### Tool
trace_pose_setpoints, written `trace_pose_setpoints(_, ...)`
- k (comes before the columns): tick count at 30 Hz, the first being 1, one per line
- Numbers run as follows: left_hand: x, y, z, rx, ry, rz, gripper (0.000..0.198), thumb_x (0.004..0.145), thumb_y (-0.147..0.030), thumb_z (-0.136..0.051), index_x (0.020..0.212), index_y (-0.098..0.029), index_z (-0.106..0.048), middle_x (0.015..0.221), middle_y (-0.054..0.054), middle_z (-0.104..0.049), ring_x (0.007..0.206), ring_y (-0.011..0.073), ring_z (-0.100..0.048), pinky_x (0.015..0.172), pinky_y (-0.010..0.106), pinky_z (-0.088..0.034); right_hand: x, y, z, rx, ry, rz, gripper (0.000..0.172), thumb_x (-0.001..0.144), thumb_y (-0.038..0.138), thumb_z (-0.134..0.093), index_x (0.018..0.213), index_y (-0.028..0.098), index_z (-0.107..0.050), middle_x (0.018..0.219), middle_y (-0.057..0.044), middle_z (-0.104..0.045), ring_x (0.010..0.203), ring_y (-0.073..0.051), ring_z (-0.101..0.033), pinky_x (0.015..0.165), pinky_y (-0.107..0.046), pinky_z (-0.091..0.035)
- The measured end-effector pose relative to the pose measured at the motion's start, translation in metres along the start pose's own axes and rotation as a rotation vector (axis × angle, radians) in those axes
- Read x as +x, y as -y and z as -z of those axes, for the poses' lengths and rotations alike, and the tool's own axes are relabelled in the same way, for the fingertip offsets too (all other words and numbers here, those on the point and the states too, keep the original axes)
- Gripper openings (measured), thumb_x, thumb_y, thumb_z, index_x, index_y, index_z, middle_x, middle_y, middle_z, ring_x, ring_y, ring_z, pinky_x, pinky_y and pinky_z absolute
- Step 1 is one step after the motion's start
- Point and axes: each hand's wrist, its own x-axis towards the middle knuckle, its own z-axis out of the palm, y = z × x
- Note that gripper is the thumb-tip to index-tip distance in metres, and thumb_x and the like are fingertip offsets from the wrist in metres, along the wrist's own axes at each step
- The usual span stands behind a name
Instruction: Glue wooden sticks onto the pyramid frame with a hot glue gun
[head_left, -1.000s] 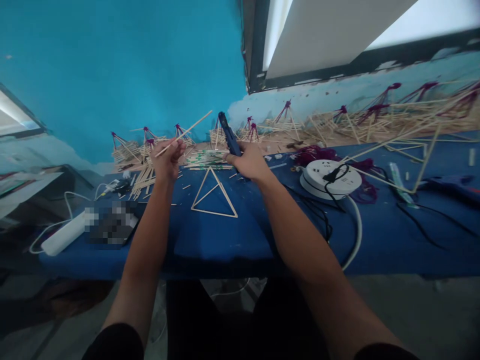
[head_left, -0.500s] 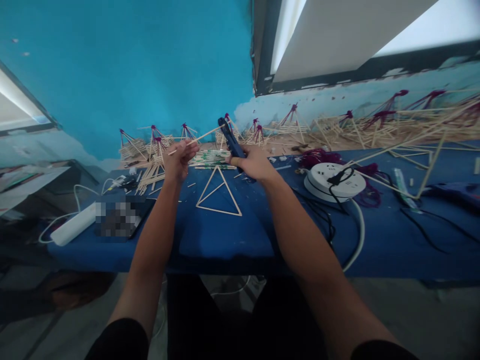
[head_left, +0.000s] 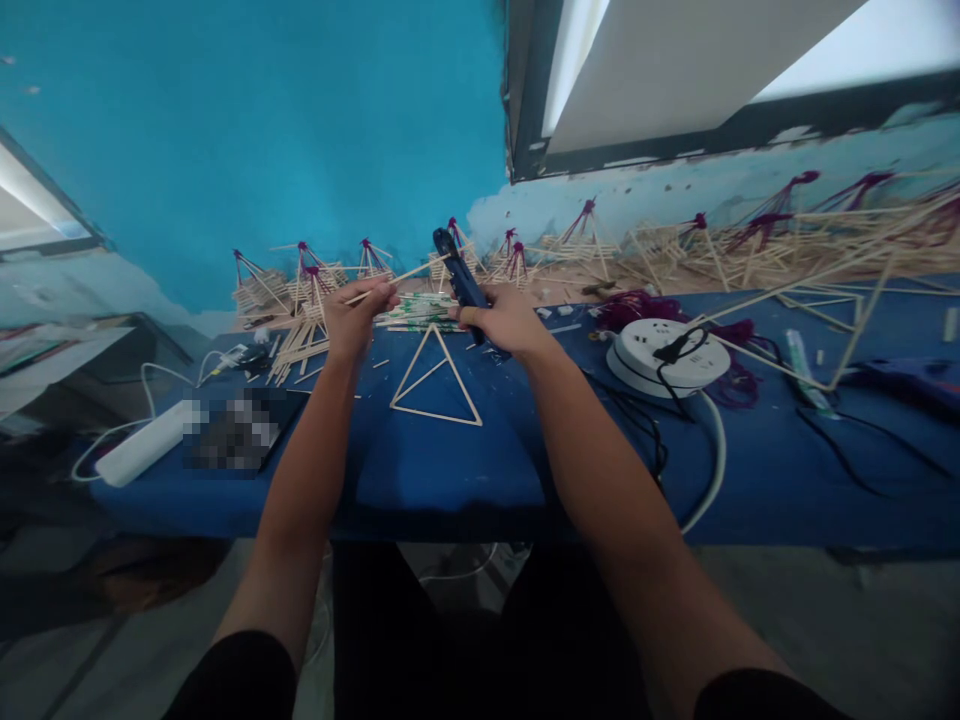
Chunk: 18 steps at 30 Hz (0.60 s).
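Pinching a thin wooden stick (head_left: 416,270) at the head of a dark blue tool (head_left: 463,280)

The left hand (head_left: 358,314) grips the stick between thumb and fingers, its free end slanting up to the right and meeting the tool's upper end; whether the tool bites on it, I cannot tell. The right hand (head_left: 508,318) is closed around the tool's handle, which leans up and to the left.

Just below, on the blue surface (head_left: 450,480), lies a triangular stick frame (head_left: 436,415) with one inner brace. Green-marked sticks (head_left: 420,312) lie between and beyond the hands, loose sticks (head_left: 298,348) beside the left wrist. A white round socket unit (head_left: 667,358) sits right of the right forearm.
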Motion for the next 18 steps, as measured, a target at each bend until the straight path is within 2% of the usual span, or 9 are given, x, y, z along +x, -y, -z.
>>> trace_pose_setpoints(6,-0.002,-0.001,-0.002,0.015,0.028,-0.034,0.026,0.059,-0.035,-0.102,0.077,-0.023,-0.088,0.071,0.002,-0.083,0.059,0.0116,-0.076,0.060,0.022,-0.063,0.002,-0.003,-0.003,0.006,0.009,0.041,0.032,0.080,0.047,-0.082,0.093,0.019,-0.076,0.082,-0.007,-0.076,0.078,-0.024,-0.071,0.068,-0.036,-0.049)
trace_pose_setpoints(13,-0.002,0.000,-0.001,0.053,0.050,-0.069,0.030,0.061,-0.041,-0.104,0.078,-0.021,-0.088,0.072,0.002,-0.083,0.061,0.0131,-0.079,0.061,0.023,-0.066,0.002,-0.004,-0.008,0.003,-0.018,0.041,0.028,0.083,0.048,-0.079,0.090,0.022,-0.071,0.070,-0.004,-0.070,0.067,-0.023,-0.068,0.067,-0.036,-0.049)
trace_pose_setpoints(18,-0.006,-0.002,-0.003,0.108,0.071,-0.098,0.030,0.064,-0.044,-0.104,0.081,-0.023,-0.090,0.073,0.002,-0.084,0.064,0.0149,-0.079,0.063,0.026,-0.067,0.007,-0.011,-0.013,-0.065,-0.061,0.062,0.022,0.085,0.043,-0.074,0.090,0.023,-0.068,0.075,-0.004,-0.071,0.075,-0.027,-0.071,0.072,-0.038,-0.051)
